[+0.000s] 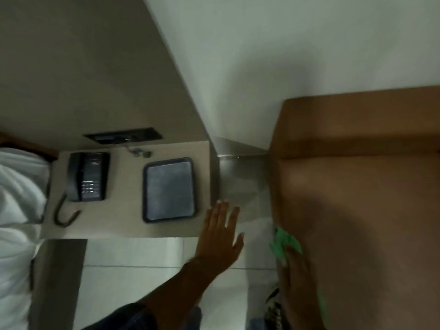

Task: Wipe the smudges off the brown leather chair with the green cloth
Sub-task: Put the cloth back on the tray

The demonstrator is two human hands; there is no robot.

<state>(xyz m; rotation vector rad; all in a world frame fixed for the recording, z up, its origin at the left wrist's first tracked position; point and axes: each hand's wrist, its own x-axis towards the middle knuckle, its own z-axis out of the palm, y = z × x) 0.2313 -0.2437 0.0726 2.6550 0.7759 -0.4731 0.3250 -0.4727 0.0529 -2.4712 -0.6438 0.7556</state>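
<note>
The left hand (222,236) is hovering flat and open, its fingers (220,211) stretched out close together and the thumb splayed to the side, with the bare forearm running back down to a dark sleeve at the lower edge. The right hand (297,272) is lying palm-down and blurred, pressing its fingers onto the green cloth (284,244), which is sticking out beyond the fingertips.

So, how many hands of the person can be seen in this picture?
2. The left hand is open, fingers spread, in the air near the corner of the side table. The right hand presses the green cloth on the brown leather chair.
</note>
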